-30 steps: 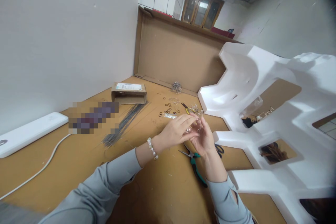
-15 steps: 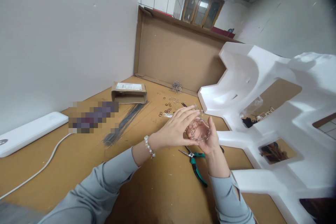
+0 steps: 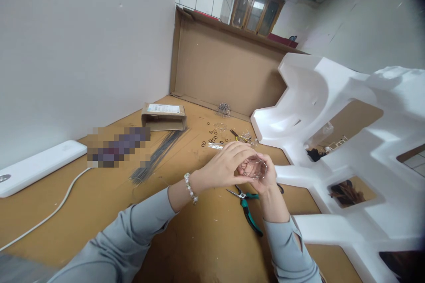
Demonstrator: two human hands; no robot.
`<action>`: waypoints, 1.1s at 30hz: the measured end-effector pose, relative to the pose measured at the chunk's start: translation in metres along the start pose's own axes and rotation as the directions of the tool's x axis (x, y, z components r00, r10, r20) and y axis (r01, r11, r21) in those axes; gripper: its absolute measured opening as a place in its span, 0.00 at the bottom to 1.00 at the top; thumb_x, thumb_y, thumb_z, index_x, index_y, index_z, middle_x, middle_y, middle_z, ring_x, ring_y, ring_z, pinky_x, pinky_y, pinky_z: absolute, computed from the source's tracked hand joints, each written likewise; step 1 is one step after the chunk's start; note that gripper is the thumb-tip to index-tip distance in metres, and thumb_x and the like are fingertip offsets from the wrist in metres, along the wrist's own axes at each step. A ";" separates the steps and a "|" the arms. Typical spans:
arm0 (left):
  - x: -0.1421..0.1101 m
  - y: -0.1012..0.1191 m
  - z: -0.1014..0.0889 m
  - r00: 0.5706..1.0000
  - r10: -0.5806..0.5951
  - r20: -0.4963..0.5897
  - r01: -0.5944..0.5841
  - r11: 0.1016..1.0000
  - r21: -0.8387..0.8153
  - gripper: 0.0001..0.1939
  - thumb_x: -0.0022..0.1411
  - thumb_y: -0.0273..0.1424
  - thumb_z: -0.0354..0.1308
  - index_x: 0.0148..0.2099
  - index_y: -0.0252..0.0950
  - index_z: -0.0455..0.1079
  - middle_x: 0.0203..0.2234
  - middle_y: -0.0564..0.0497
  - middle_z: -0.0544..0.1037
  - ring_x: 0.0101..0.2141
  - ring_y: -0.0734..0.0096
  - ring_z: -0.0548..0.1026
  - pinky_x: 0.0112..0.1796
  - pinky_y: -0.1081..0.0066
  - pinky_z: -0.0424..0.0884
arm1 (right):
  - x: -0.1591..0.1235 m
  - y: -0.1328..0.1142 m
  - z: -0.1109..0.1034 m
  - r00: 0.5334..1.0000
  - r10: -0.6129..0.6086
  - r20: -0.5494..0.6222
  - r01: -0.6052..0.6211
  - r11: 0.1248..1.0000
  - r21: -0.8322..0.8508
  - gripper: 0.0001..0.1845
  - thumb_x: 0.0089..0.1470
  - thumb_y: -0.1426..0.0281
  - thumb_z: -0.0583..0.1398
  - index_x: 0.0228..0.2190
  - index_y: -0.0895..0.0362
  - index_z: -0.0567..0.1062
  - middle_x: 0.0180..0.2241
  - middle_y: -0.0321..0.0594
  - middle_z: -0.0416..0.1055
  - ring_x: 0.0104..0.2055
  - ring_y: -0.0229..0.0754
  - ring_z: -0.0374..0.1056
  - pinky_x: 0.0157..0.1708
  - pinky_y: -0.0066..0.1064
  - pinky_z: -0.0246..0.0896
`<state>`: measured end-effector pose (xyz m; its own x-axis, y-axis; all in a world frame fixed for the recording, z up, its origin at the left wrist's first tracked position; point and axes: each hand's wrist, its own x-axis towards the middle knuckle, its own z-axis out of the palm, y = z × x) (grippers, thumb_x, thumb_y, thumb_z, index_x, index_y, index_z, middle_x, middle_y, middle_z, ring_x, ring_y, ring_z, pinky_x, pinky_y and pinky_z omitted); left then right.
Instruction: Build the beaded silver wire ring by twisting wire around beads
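Between my two hands is a round, openwork piece of bent silvery wire, shaped like a ring or small cage. My left hand, with a beaded bracelet on its wrist, curves round its left side, thumb below and fingers over the top. From the right, my right hand cups the same wire piece, its fingers partly behind the wire. Just below the hands, green-handled pliers lie on the table with their jaws apart.
Grey wire lengths lie left, by an open cardboard box. Small dark rings, a wire tangle and yellow-handled pliers are farther back. White moulded foam borders the right. A white lamp-like bar with a cable lies far left.
My left fingers have come down and closed more round the wire piece, and my right fingers have curled in. The yellow-handled pliers behind now show more.
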<state>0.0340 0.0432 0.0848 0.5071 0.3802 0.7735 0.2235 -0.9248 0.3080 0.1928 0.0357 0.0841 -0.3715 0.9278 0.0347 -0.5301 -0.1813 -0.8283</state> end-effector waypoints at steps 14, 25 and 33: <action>-0.003 -0.006 0.001 0.994 0.110 -0.003 -0.109 0.988 0.108 0.17 0.63 0.37 0.54 0.54 0.40 0.66 0.50 0.44 0.71 0.52 0.61 0.67 0.53 0.54 0.64 | -0.002 -0.001 -0.002 0.999 -0.026 -0.035 0.030 0.991 0.131 0.06 0.40 0.69 0.63 0.26 0.56 0.74 0.26 0.33 0.73 0.29 0.36 0.70 0.28 0.26 0.67; 0.000 0.002 -0.001 0.999 -0.029 0.025 0.026 0.996 0.089 0.19 0.63 0.32 0.54 0.55 0.37 0.62 0.49 0.44 0.71 0.51 0.61 0.68 0.51 0.56 0.66 | 0.006 0.007 0.001 0.982 -0.093 -0.163 0.098 0.995 0.021 0.11 0.45 0.62 0.65 0.25 0.57 0.73 0.18 0.33 0.68 0.20 0.35 0.65 0.15 0.23 0.56; -0.002 0.010 0.002 0.973 -0.180 0.141 0.159 0.976 0.146 0.26 0.60 0.35 0.57 0.59 0.38 0.57 0.49 0.42 0.68 0.48 0.58 0.69 0.47 0.58 0.70 | 0.006 0.013 0.001 0.934 -0.278 -0.226 0.232 0.950 -0.210 0.12 0.51 0.60 0.62 0.25 0.56 0.72 0.21 0.32 0.69 0.23 0.35 0.64 0.24 0.27 0.59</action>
<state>0.0366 0.0329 0.0857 0.5712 0.5388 0.6192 0.4204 -0.8400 0.3431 0.1828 0.0388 0.0743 -0.0277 0.9903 0.1360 -0.4295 0.1111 -0.8962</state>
